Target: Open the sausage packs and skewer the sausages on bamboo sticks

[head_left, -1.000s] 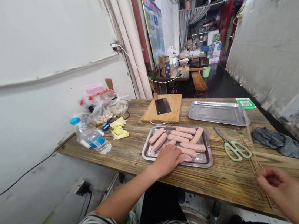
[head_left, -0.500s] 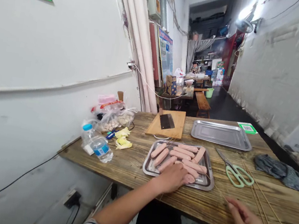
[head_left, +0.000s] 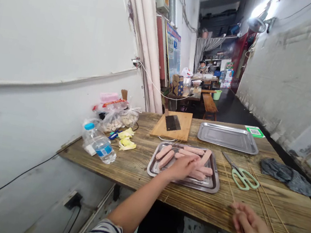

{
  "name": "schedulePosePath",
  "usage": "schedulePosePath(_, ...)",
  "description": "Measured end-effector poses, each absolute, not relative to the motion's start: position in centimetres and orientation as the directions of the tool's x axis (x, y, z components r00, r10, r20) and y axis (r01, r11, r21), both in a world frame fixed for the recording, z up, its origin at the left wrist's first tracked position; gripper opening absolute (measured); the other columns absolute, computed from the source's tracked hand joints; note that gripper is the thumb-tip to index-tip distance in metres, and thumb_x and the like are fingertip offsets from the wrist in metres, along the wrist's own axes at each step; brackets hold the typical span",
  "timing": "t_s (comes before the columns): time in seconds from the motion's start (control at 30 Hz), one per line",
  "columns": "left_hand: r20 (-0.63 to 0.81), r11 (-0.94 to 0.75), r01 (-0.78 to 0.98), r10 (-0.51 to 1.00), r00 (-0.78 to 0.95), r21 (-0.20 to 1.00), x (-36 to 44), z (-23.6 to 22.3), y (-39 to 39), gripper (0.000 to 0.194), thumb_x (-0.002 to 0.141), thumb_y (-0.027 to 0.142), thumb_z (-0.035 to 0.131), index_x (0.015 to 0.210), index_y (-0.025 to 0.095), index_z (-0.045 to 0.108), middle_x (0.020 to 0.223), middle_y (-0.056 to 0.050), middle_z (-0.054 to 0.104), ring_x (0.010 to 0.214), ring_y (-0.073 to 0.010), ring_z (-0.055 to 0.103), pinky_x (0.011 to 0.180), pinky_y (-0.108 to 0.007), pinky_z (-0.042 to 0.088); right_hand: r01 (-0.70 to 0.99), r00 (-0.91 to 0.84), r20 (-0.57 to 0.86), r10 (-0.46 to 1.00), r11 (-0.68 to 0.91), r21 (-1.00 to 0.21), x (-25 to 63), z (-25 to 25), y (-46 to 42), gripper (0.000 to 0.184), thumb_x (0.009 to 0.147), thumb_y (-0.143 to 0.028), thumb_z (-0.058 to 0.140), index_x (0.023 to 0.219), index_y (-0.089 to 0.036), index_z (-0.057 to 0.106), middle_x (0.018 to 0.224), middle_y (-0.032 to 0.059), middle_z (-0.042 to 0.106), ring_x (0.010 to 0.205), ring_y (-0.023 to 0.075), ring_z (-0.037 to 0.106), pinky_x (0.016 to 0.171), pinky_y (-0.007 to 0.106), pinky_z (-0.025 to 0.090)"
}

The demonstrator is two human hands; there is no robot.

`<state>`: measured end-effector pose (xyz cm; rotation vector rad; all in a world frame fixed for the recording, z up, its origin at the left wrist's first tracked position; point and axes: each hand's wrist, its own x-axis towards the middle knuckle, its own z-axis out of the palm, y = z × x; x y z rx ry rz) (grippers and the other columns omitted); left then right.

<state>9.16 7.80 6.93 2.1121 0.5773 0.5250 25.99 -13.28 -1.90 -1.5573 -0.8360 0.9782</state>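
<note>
Sausages [head_left: 192,161] lie in a steel tray [head_left: 152,167] on the wooden tabletop [head_left: 136,168], near its front edge. The left hand [head_left: 182,167] reaches over the tray and covers several of them, so neither their count nor whether the fingers have closed on one can be made out. Visible sausages have long axes running mostly left to right, two at the tray's left end slanting toward far right. The right hand [head_left: 247,223], loosely curled, pinches the near end of a thin bamboo skewer [head_left: 228,186] whose axis runs from near right to far left; further skewers [head_left: 271,211] lie on the boards to its right, faint against the grain. Green-handled scissors [head_left: 240,175] lie right of the tray, blades pointing far left. An empty tray [head_left: 228,138] and a cutting board [head_left: 173,125] with a cleaver [head_left: 172,122] lie beyond. Compared with half a second ago, the left hand has moved from the tray's near rim toward its middle.
</note>
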Motion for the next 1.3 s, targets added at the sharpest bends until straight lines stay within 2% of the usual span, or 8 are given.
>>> schedulePosePath(0.07,0.058,-0.121,0.033,0.673,0.737,0.992,10.3,7.0,8.5,0.040,0.089,0.046,0.043,0.111,0.016,0.056,0.099,-0.011,0.062,0.084,-0.0183,0.058,0.073,-0.030,0.048,-0.055,0.413,-0.178,0.893,-0.171,-0.984,25.2,-0.9,-13.5,0.043,0.082,-0.060,0.046,0.102,-0.022,0.041,0.052,-0.0084,0.050,0.031,0.0064,0.037,0.033,0.016,0.024)
schedulePosePath(0.1,-0.017,0.081,-0.052,0.678,0.735,0.995,10.9,7.1,8.8,0.042,0.087,0.050,0.046,0.107,0.014,0.057,0.091,-0.010,0.062,0.074,-0.0156,0.058,0.064,-0.027,0.048,-0.071,0.406,-0.178,0.897,-0.163,-0.984,24.7,-0.4,-13.5,0.041,0.082,-0.059,0.046,0.100,-0.022,0.040,0.052,-0.0083,0.051,0.032,0.0065,0.039,0.034,0.016,0.025)
schedulePosePath(0.17,-0.099,0.377,-0.189,0.626,0.773,0.907,12.3,7.2,9.3,0.044,0.082,0.054,0.053,0.095,0.012,0.058,0.080,-0.006,0.059,0.059,-0.0102,0.052,0.053,-0.021,0.044,-0.081,0.378,-0.179,0.908,-0.161,-0.984,23.8,0.4,-13.4,0.039,0.082,-0.058,0.047,0.096,-0.022,0.039,0.051,-0.0084,0.050,0.033,0.0071,0.040,0.035,0.017,0.027)
schedulePosePath(0.3,-0.080,0.650,-0.320,0.508,0.858,0.690,14.3,7.0,9.9,0.032,0.081,0.044,0.060,0.090,0.014,0.055,0.068,0.000,0.052,0.048,-0.0053,0.046,0.044,-0.014,0.037,-0.059,0.390,-0.149,0.909,-0.137,-0.989,22.3,0.3,-13.1,0.038,0.082,-0.056,0.050,0.095,-0.022,0.039,0.053,-0.0086,0.048,0.035,0.0068,0.041,0.036,0.018,0.029)
schedulePosePath(0.5,-0.091,0.701,-0.368,0.524,0.847,0.611,15.0,6.1,10.6,0.041,0.084,0.058,0.047,0.079,0.017,0.047,0.048,0.008,0.034,0.031,-0.0038,0.026,0.029,-0.013,0.019,0.034,0.390,-0.102,0.915,-0.125,-0.992,22.3,-1.0,-12.7,0.037,0.086,-0.054,0.047,0.098,-0.020,0.040,0.053,-0.0083,0.046,0.037,0.0067,0.040,0.039,0.019,0.030)
schedulePosePath(0.83,-0.246,0.766,-0.365,0.550,0.798,0.529,14.4,6.5,11.1,0.043,0.092,0.053,0.032,0.071,0.018,0.043,0.045,0.009,0.026,0.028,-0.0045,0.022,0.028,-0.015,0.019,0.064,0.318,-0.173,0.932,-0.203,-0.977,23.5,-2.2,-12.2,0.047,0.085,-0.057,0.048,0.110,-0.018,0.040,0.054,-0.0068,0.048,0.040,0.0090,0.043,0.041,0.021,0.036)
schedulePosePath(1.1,-0.291,0.805,-0.502,0.586,0.756,0.317,14.2,6.4,11.6,0.023,0.094,0.034,0.041,0.087,0.015,0.053,0.067,0.000,0.049,0.046,-0.0033,0.043,0.043,-0.011,0.038,0.149,0.340,-0.109,0.934,-0.168,-0.975,22.6,-2.0,-14.1,0.050,0.086,-0.051,0.050,0.123,-0.018,0.043,0.060,-0.0043,0.051,0.044,0.0095,0.045,0.044,0.020,0.039)
schedulePosePath(1.3,-0.231,0.764,-0.549,0.633,0.739,0.340,14.0,6.0,11.8,0.022,0.093,0.034,0.039,0.084,0.018,0.051,0.069,-0.001,0.050,0.044,-0.0052,0.039,0.037,-0.012,0.032,0.205,0.436,-0.070,0.897,-0.175,-0.963,21.6,-0.9,-14.4,0.042,0.077,-0.055,0.059,0.101,-0.020,0.064,0.054,-0.0010,0.052,0.048,0.0121,0.049,0.044,0.020,0.041)
